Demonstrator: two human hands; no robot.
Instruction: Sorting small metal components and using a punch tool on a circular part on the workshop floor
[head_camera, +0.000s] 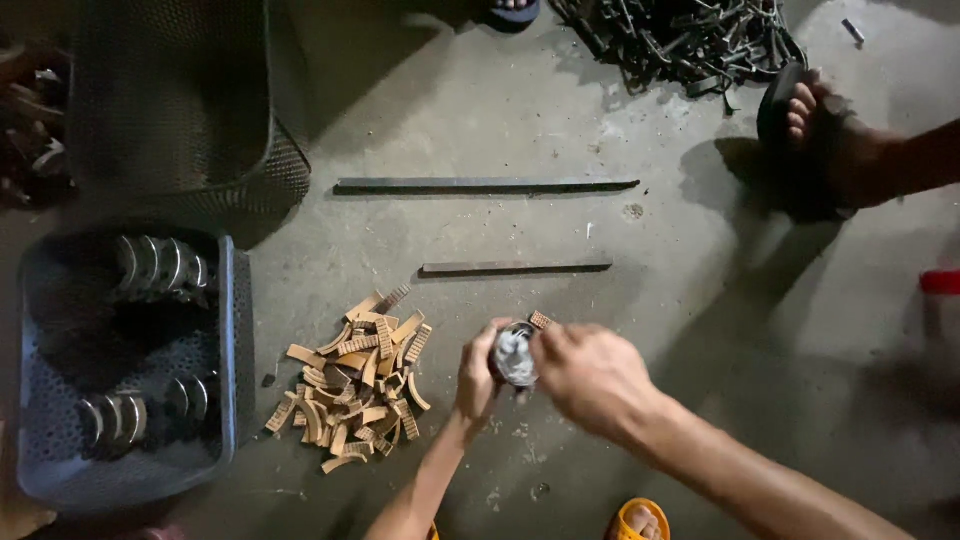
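Concrete floor (520, 120), both hands (585, 375) gripping round metal part (515, 355), orientation unclear

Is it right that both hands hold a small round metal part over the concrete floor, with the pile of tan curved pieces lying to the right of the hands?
Not quite. The head view shows the pile of tan curved pieces lying to the left of the hands, beside the blue crate. The rest stands: the left hand and right hand hold the small round metal part over the concrete floor.

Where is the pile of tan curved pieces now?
In the head view, the pile of tan curved pieces lies on the concrete floor, between the blue crate and the left hand.
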